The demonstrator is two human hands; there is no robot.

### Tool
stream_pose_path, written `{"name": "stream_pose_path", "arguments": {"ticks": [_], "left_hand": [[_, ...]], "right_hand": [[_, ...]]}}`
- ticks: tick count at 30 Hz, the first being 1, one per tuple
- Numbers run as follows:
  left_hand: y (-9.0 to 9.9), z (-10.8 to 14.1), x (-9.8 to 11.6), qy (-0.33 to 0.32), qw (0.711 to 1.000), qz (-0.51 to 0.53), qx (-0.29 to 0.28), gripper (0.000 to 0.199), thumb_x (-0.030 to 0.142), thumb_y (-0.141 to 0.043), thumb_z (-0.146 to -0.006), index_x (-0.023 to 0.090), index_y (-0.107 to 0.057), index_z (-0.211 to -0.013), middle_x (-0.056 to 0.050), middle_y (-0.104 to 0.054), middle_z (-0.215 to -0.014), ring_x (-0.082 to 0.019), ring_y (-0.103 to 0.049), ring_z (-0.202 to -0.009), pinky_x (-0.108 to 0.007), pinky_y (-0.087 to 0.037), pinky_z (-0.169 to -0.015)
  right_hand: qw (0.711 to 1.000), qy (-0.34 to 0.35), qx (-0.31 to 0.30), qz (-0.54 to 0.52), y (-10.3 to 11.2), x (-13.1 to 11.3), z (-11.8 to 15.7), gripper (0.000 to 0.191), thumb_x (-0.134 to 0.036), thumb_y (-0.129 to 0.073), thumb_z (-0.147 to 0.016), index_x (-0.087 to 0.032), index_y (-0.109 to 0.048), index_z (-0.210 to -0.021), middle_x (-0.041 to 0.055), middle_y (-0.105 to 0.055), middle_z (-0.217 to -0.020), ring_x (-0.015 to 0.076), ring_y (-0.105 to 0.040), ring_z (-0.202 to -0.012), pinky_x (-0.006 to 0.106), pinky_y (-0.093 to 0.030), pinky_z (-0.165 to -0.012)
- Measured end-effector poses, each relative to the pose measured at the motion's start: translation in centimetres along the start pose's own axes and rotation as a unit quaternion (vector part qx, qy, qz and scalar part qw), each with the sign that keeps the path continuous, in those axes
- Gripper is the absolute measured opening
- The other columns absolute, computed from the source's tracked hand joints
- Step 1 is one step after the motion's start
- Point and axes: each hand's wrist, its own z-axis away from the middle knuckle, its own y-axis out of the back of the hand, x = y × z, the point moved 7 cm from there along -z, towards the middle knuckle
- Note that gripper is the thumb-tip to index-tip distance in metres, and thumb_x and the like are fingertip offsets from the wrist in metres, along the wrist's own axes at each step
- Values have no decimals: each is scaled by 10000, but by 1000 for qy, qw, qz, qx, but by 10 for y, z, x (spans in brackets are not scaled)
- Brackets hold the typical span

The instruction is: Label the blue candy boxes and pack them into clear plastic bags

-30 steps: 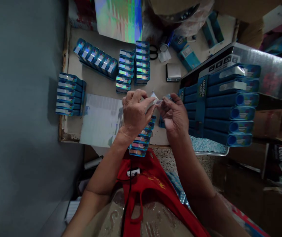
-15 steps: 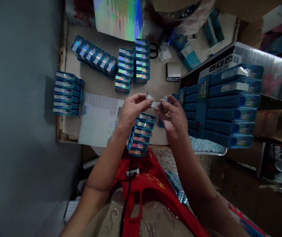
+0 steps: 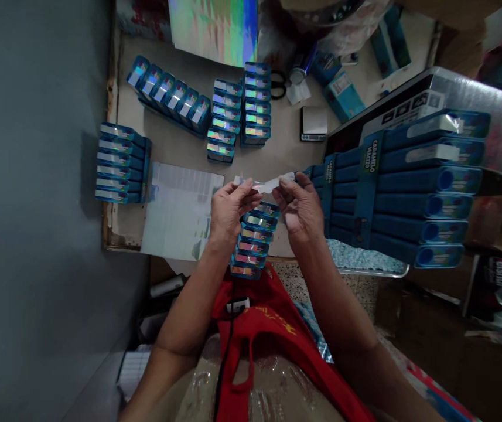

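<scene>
Between my hands stretches a thin pale strip (image 3: 272,185), shiny near its left part; whether it is paper or a sticker I cannot make out. My left hand (image 3: 228,212) pinches its left part between thumb and fingers. The right end is pinched by my right hand (image 3: 300,202). Just below the strip stands a row of blue boxes (image 3: 254,235) with shiny seals on their ends, partly behind my left hand. A sheet of pale labels (image 3: 180,205) lies left of my left hand.
More blue box rows stand at the left (image 3: 121,164) and back (image 3: 171,97). Large blue cartons (image 3: 409,187) rest over a tray of small pale-blue pieces (image 3: 365,258) at the right. Scissors (image 3: 278,85), a small scale (image 3: 314,123) and an iridescent sheet (image 3: 213,29) lie farther back.
My hands have moved apart, and the crumpled pale piece between them is now drawn out into a longer strip. The view has shifted slightly.
</scene>
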Motion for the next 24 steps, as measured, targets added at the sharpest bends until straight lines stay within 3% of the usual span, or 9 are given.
{"name": "stream_pose_path", "arguments": {"ticks": [3, 7, 11, 13, 15, 16, 19, 21, 24], "left_hand": [[2, 2, -2, 10, 999, 34, 9, 325, 416, -849, -748, 196, -614, -795, -15, -732, -798, -152, -754, -779, -293, -630, -769], [5, 8, 6, -32, 998, 49, 29, 339, 341, -912, -653, 177, -639, -769, 14, -698, -748, -117, -700, -704, -261, -612, -749], [9, 16, 20, -77, 995, 29, 57, 284, 304, -903, -661, 176, -666, -753, 7, -705, -757, -110, -672, -680, -254, -603, -725], [14, 19, 25, -96, 992, 17, 82, 255, 294, -891, -678, 180, -674, -747, 3, -708, -754, -111, -670, -678, -248, -596, -705], [22, 20, 26, -110, 987, 10, 114, 239, 299, -881, -695, 182, -681, -754, 0, -714, -759, -114, -676, -687, -244, -590, -695], [26, 19, 26, -117, 985, 9, 130, 238, 303, -878, -700, 181, -681, -755, -2, -717, -762, -114, -679, -692, -243, -589, -698], [36, 17, 24, -138, 976, 9, 166, 243, 302, -882, -695, 177, -679, -742, -4, -723, -761, -109, -679, -691, -239, -586, -704], [39, 15, 23, -149, 974, 6, 170, 238, 304, -878, -701, 173, -682, -733, -7, -724, -753, -107, -675, -680, -236, -581, -695], [40, 14, 19, -150, 976, -1, 160, 232, 331, -859, -730, 168, -694, -731, -9, -716, -738, -107, -669, -673, -240, -580, -695]], "right_hand": [[1000, -14, -3, 6, -2, 2, 0, 457, -128, -823, -645, -284, -550, -977, -108, -724, -789, 118, -733, -738, 290, -639, -789], [1000, -2, -14, 24, -7, 2, 4, 474, -151, -846, -610, -262, -562, -973, -83, -718, -789, 128, -728, -751, 278, -627, -748], [990, 80, -44, 109, -11, -2, 9, 508, -216, -881, -602, -260, -579, -1008, -80, -673, -773, 143, -701, -714, 296, -612, -703], [969, 151, -62, 185, -15, -8, 14, 487, -255, -873, -654, -269, -575, -1039, -56, -683, -851, 147, -690, -747, 296, -591, -703], [922, 256, -64, 281, -18, -19, 25, 405, -291, -836, -742, -278, -580, -1055, -26, -679, -947, 144, -657, -773, 300, -560, -718], [886, 319, -70, 330, -23, -25, 34, 329, -300, -805, -792, -277, -591, -1040, -15, -668, -961, 147, -637, -786, 306, -544, -735], [738, 490, -125, 448, -43, -29, 64, 47, -283, -689, -927, -268, -644, -928, 6, -653, -898, 176, -605, -839, 344, -481, -806], [648, 551, -159, 502, -55, -21, 75, 98, -278, -648, -971, -269, -684, -880, 12, -662, -853, 188, -594, -847, 359, -432, -819], [574, 568, -165, 567, -67, -4, 70, 143, -325, -632, -1001, -274, -743, -928, 21, -678, -840, 195, -576, -839, 365, -378, -806]]}}
